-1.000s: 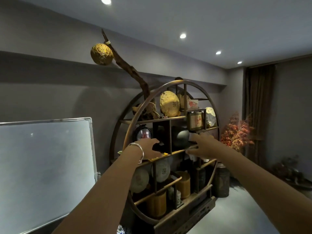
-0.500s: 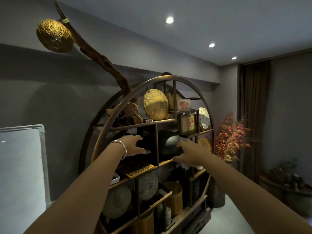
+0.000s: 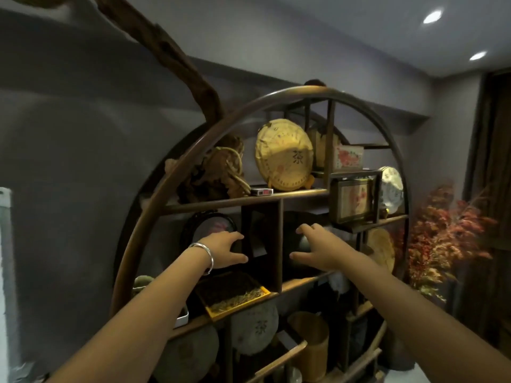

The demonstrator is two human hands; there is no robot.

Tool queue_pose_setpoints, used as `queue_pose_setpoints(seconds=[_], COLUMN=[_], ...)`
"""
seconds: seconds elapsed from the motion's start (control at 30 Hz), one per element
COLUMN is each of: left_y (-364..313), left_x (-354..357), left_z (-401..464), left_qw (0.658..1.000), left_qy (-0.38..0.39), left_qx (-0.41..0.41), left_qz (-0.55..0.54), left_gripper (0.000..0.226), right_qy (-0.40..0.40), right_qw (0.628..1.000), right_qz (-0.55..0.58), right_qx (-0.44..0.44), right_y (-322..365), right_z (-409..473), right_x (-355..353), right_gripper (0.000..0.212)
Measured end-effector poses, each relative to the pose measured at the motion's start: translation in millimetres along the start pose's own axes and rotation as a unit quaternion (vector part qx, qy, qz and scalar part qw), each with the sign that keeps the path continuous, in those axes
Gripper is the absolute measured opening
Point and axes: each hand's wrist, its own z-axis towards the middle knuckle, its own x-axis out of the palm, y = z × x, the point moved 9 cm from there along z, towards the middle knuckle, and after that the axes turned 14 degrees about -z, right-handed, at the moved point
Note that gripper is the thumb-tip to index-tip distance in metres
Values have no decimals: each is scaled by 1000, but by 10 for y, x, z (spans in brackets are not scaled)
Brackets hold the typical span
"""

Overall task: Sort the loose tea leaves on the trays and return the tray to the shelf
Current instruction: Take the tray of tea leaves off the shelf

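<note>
A yellow-rimmed tray [image 3: 235, 297] of dark and pale loose tea leaves rests on the middle board of the round wooden shelf [image 3: 276, 98]. My left hand [image 3: 224, 250], with a silver bangle at the wrist, hovers just above the tray with spread fingers and holds nothing. My right hand [image 3: 318, 247] reaches into the neighbouring compartment, fingers spread, in front of a dark round object [image 3: 304, 243]. Neither hand touches the tray.
Wrapped tea cakes [image 3: 283, 154], a framed picture [image 3: 355, 199], a root carving [image 3: 218, 172] and a small red box [image 3: 261, 191] fill the upper boards. Bamboo canisters [image 3: 312, 344] and more tea cakes sit below. A dried red plant [image 3: 448, 239] stands right; a whiteboard edge [image 3: 4, 272] at left.
The view has moved closer to the shelf and leftwards. Both hands stay raised at the middle compartments, with their fingers now spread apart above the resting tray.
</note>
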Motion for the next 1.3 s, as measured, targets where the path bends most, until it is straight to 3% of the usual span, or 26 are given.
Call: queue_pose_setpoints(seconds=[0.37,0.7,0.87,1.07,1.17,1.3], left_y=[791,1238,1511,1790,1914,2002], left_x=[390,1152,1585,1931,2057,2116], left_z=[563,498,266,-37,-46,-7], left_qw=[998,977,957,901,874,862], left_qy=[-41,-185,-232,-327,-347,-340], left_qx=[-39,-88,-148,-237,-287,-329], left_qz=[-16,-59,-91,-156,-183,-184], left_gripper=[74,42,36,21,19,20], right_qy=[2,-61,-25,31,56,74], right_qw=[990,956,945,962,948,929], right_qz=[77,100,123,226,305,363], right_qx=[-119,-269,-303,-149,-68,-18], right_y=[139,24,-133,-418,-470,-417], right_z=[1189,1590,1604,1541,1528,1519], right_x=[1441,2565,3135,3638,3834,3975], right_gripper=[64,49,43,34,26,13])
